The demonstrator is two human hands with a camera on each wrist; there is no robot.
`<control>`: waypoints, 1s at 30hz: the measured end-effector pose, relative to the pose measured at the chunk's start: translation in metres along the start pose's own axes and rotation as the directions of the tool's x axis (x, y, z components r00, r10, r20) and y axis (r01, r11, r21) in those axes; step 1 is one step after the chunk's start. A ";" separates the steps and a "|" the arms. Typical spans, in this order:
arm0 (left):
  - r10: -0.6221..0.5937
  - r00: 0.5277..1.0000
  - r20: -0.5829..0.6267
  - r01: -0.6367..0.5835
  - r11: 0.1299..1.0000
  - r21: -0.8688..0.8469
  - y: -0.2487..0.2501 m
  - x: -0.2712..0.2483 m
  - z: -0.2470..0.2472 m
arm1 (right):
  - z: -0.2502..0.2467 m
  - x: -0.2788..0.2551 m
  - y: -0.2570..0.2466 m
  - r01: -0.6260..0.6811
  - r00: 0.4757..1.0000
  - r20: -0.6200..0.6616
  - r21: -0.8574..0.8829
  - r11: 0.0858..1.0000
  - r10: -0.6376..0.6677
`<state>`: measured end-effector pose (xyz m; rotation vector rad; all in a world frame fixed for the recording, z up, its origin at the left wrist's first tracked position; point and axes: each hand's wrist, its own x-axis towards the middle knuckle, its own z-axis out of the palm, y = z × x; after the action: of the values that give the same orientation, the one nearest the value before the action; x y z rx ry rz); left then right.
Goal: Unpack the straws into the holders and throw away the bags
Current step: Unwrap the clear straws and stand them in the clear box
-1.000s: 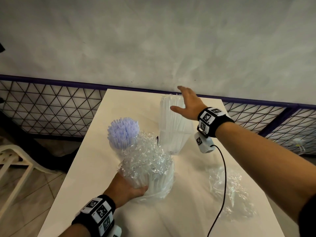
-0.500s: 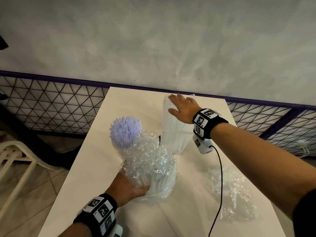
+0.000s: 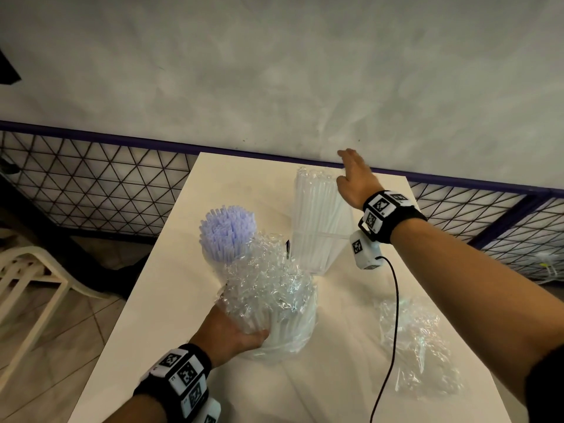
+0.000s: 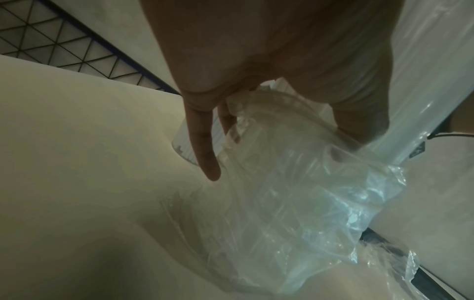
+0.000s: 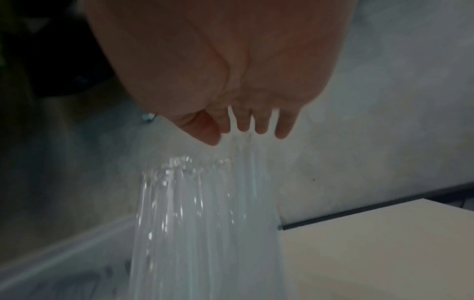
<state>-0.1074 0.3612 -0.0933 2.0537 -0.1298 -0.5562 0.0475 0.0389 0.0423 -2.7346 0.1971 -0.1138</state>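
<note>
Left hand [image 3: 232, 331] curls round the lower side of the bagged bundle [image 3: 274, 303], thumb and fingers wrapped on crinkly film, bundle standing on the table [image 3: 146, 315] right against the palm. Right hand [image 3: 354, 181] is out past it, fingers straight and relaxed, holding nothing, hovering just above and behind the tops of the clear straws [image 3: 317, 221] standing in the far holder [image 3: 314, 254] (fingertips look just clear of the straw tips in the wrist view, contact can't be confirmed). Purple straws [image 3: 227, 233] stand upright just beyond the left hand's bundle, touching its film. An empty bag [image 3: 418, 346] lies flat on the table beneath the right forearm, well apart from both hands. Handling, as a judgement: straws are light, thin, stiff enough singly but a loose bunch fans and slides apart; film is soft, slippery, tears easily. Best hold is a full wrap round the middle or lower bundle, as the left hand has it; pull the bag from its bunched top, not by the straws. Patting straw tops with a flat palm should level them. Writing: none readable on bags or holder; only square black-and-white marker codes on both wristbands [image 3: 381, 209].
</note>
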 end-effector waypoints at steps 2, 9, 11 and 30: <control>0.096 0.995 0.041 -0.094 0.994 -0.059 0.008 -0.003 0.000 | -0.007 0.001 0.002 -0.058 0.993 -0.104 -0.037 0.998 0.054; 0.151 0.988 0.006 -0.145 0.960 -0.238 0.018 -0.006 0.000 | -0.011 0.002 0.005 -0.096 0.995 0.010 -0.033 0.995 0.096; 0.155 0.988 0.005 -0.149 0.961 -0.232 0.021 -0.007 -0.001 | -0.012 0.001 -0.001 0.018 1.000 -0.016 -0.001 1.000 -0.018; 0.239 0.971 -0.020 -0.240 0.961 -0.137 0.019 -0.005 0.000 | -0.012 -0.010 -0.007 0.063 0.958 0.285 -0.193 0.979 -0.005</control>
<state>-0.1091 0.3526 -0.0762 1.8710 -0.3250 -0.4000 0.0374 0.0423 0.0554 -2.9133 0.0832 0.3051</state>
